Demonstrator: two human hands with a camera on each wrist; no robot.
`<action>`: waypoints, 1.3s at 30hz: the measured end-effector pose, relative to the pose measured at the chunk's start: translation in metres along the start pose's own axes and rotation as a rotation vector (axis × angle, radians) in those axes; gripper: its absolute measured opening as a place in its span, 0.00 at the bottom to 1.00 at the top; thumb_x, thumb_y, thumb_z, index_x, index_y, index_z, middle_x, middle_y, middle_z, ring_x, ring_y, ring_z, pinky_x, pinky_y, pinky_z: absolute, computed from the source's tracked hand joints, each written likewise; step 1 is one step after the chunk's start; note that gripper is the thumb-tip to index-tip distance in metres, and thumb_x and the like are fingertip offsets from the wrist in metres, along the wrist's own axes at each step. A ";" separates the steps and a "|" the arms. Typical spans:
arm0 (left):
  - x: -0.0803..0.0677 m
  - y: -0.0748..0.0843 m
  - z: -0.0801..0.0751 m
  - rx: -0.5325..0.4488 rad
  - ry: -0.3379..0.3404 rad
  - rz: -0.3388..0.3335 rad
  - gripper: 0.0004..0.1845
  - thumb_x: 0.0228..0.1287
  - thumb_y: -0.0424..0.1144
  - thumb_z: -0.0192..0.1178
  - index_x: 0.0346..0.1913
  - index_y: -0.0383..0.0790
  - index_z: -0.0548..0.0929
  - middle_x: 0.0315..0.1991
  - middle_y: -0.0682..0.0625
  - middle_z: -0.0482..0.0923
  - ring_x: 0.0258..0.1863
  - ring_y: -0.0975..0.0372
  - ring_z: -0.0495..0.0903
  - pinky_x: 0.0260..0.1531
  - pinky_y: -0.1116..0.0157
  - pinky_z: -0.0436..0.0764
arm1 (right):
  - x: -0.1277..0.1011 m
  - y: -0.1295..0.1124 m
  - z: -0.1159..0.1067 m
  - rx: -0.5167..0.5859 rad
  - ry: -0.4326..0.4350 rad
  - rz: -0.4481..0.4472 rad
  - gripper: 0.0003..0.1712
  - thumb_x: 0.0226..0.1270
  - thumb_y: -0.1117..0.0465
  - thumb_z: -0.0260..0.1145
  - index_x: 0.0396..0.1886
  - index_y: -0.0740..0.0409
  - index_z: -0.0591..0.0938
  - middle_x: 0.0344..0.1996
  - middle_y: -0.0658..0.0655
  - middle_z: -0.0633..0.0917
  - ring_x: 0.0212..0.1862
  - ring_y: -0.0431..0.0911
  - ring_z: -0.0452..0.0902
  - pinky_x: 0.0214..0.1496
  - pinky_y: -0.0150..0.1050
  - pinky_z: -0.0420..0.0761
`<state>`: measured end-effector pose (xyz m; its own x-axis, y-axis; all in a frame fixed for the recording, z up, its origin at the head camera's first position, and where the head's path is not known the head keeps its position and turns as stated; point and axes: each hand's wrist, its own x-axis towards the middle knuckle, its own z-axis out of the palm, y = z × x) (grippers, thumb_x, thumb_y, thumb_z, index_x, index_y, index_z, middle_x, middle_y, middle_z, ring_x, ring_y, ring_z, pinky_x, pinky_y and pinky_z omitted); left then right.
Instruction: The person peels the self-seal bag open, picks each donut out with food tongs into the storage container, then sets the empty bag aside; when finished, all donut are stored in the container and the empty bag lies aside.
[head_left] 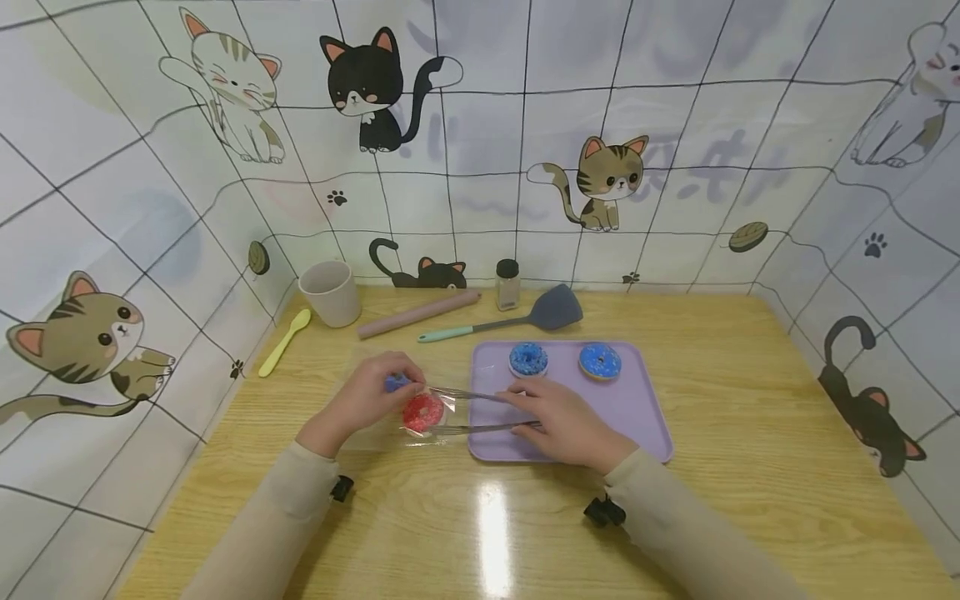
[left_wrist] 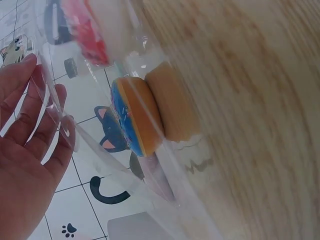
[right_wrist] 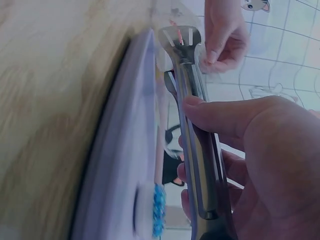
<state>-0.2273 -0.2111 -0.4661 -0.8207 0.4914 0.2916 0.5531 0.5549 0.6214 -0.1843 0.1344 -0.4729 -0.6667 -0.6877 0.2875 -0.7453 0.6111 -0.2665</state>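
**Tongs and a red doughnut at the mouth of a clear bag**

Tongs (head_left: 480, 411) sit in our right hand (head_left: 566, 425), low in the centre of the head view, the fingers and thumb curled round the metal arms; the right wrist view shows the thumb pressed on the upper arm and the slotted tips reaching to the top of that frame. Between the tips, just left of centre, we see the red doughnut (head_left: 423, 412), which lies within a clear plastic bag (head_left: 390, 425) on the wooden table (head_left: 750, 467). Our left hand (head_left: 367, 398) pinches the upper edge of the bag, left of centre. A blue doughnut (left_wrist: 131, 117) is already inside the bag, standing on edge in the middle of the left wrist view, and a bit of it shows by the left fingers in the head view.

Right of the bag lies the purple tray (head_left: 645, 408), under our right hand, with two more blue doughnuts (head_left: 528, 359) (head_left: 600, 362) along its upper edge. Above the tray, towards the wall, lie a grey spatula (head_left: 525, 318), a pink rolling pin (head_left: 417, 314) and a small shaker jar (head_left: 507, 284). A beige cup (head_left: 331, 292) and a yellow spoon (head_left: 284, 342) are at the upper left of the table.
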 end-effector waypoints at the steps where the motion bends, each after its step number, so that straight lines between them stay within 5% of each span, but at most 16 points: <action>1: 0.000 0.001 -0.001 0.000 0.001 -0.002 0.04 0.67 0.36 0.71 0.37 0.50 0.88 0.38 0.59 0.85 0.42 0.57 0.84 0.47 0.50 0.84 | -0.003 0.001 -0.002 -0.001 0.000 0.009 0.30 0.68 0.52 0.73 0.69 0.48 0.80 0.60 0.52 0.82 0.60 0.49 0.80 0.62 0.48 0.81; 11: -0.001 0.006 -0.005 -0.007 -0.015 -0.031 0.01 0.68 0.37 0.70 0.37 0.46 0.88 0.38 0.56 0.85 0.43 0.59 0.84 0.47 0.48 0.85 | -0.035 0.013 -0.020 0.002 0.022 0.056 0.30 0.68 0.54 0.74 0.69 0.50 0.80 0.58 0.50 0.83 0.59 0.46 0.80 0.62 0.47 0.81; 23: -0.004 0.005 -0.005 0.018 -0.015 -0.027 0.02 0.67 0.37 0.70 0.37 0.48 0.88 0.38 0.58 0.85 0.41 0.63 0.83 0.44 0.58 0.85 | -0.084 0.035 -0.037 -0.038 0.101 0.101 0.33 0.64 0.55 0.77 0.69 0.47 0.80 0.61 0.53 0.82 0.62 0.51 0.79 0.60 0.52 0.81; 39: -0.002 0.009 -0.005 0.018 -0.014 -0.020 0.02 0.67 0.36 0.71 0.38 0.48 0.88 0.38 0.59 0.85 0.40 0.64 0.82 0.42 0.61 0.84 | -0.143 0.072 -0.065 -0.092 0.141 0.140 0.35 0.56 0.62 0.81 0.66 0.46 0.82 0.58 0.49 0.83 0.58 0.47 0.79 0.55 0.40 0.79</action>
<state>-0.2217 -0.2100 -0.4573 -0.8296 0.4894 0.2688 0.5390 0.5765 0.6142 -0.1430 0.3019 -0.4727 -0.7533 -0.5361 0.3811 -0.6388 0.7344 -0.2295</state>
